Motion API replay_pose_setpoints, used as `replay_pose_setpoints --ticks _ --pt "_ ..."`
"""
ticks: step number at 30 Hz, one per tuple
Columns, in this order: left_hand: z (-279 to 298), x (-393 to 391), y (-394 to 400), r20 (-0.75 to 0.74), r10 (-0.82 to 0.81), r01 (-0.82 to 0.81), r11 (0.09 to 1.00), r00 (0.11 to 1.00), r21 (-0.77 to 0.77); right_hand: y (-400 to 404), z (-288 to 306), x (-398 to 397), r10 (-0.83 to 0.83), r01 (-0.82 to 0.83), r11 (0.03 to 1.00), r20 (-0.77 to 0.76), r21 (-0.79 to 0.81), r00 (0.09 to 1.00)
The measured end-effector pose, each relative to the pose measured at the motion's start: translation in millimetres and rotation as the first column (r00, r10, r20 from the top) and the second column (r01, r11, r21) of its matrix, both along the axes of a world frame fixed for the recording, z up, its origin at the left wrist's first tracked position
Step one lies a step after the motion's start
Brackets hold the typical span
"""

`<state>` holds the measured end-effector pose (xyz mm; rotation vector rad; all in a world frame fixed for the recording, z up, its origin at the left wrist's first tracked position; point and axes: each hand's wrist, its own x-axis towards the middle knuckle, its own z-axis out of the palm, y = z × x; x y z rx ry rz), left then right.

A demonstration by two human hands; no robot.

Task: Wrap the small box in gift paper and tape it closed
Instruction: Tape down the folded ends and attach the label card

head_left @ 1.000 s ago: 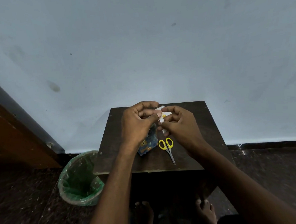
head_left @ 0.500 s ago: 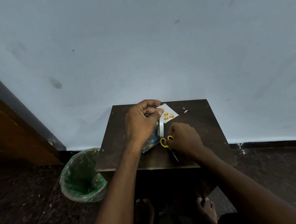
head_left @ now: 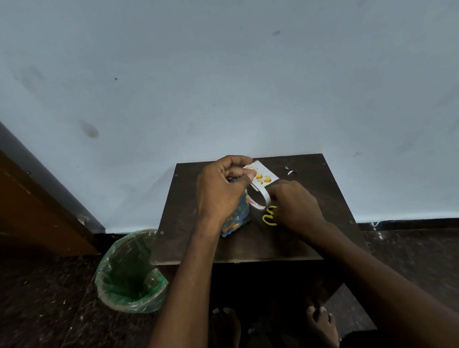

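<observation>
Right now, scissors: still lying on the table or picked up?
Being picked up: the right hand is curled over the yellow-handled scissors, whose handle loops peek out. Blades hidden; cannot tell whether they have left the table.

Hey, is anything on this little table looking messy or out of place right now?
One small thing: a white scrap, perhaps tape or paper, lies loose near the table's far right corner, away from the wrapped box. Otherwise nothing looks spilled or damaged; the wrap looks a bit crumpled.
</observation>
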<state>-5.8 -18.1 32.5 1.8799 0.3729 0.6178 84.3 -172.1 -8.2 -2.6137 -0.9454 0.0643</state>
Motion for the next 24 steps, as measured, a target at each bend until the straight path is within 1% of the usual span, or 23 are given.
replay_pose_setpoints --ticks 2,4,8,10,12,14,15,16,19,22,24 --pt "0.3 -0.5 0.1 -0.005 0.001 -0.001 1.000 1.000 0.003 3.0 -0.8 -2.1 0.003 -0.007 0.998 -0.064 -0.062 0.998" --pt "0.2 -0.1 1.1 -0.005 0.008 -0.008 1.000 1.000 0.002 5.0 -4.9 -2.7 0.070 -0.085 0.987 -0.105 -0.137 0.992" --pt "0.1 -1.0 1.1 -0.008 0.008 -0.008 1.000 1.000 0.003 0.5 -2.3 1.6 0.195 -0.217 0.965 -0.146 -0.149 0.970" --pt "0.7 -1.8 1.4 -0.009 0.007 -0.007 1.000 1.000 0.001 -3.5 1.7 5.3 0.207 -0.234 0.961 -0.179 -0.148 0.962" --pt "0.6 -2.6 1.6 -0.009 0.008 -0.008 1.000 1.000 0.005 -6.4 5.0 7.1 0.153 -0.172 0.979 -0.165 -0.109 0.974" --pt "1.0 -3.1 1.6 -0.011 0.013 -0.013 1.000 1.000 0.003 -5.1 3.5 8.3 0.060 -0.063 0.998 -0.134 -0.019 0.989" --pt "1.2 -3.1 1.9 -0.013 0.013 -0.013 1.000 1.000 0.000 -3.2 0.9 7.8 0.038 -0.038 0.999 -0.115 -0.002 0.993" --pt "1.2 -2.7 1.7 -0.015 0.010 -0.010 1.000 1.000 -0.004 -1.5 -3.3 8.1 0.047 -0.047 0.999 -0.097 -0.004 0.994" --pt "1.6 -2.2 0.5 -0.018 0.008 -0.008 1.000 1.000 0.003 2.9 -8.2 11.3 0.166 -0.173 0.978 -0.067 -0.118 0.984" --pt "1.7 -2.2 1.3 -0.015 0.012 -0.012 1.000 1.000 0.009 -1.7 -1.2 15.7 0.270 -0.287 0.948 -0.128 -0.136 0.954" --pt "1.4 -2.3 1.2 -0.014 0.012 -0.012 1.000 1.000 0.008 -7.5 1.6 16.4 0.252 -0.267 0.955 -0.121 -0.128 0.960"
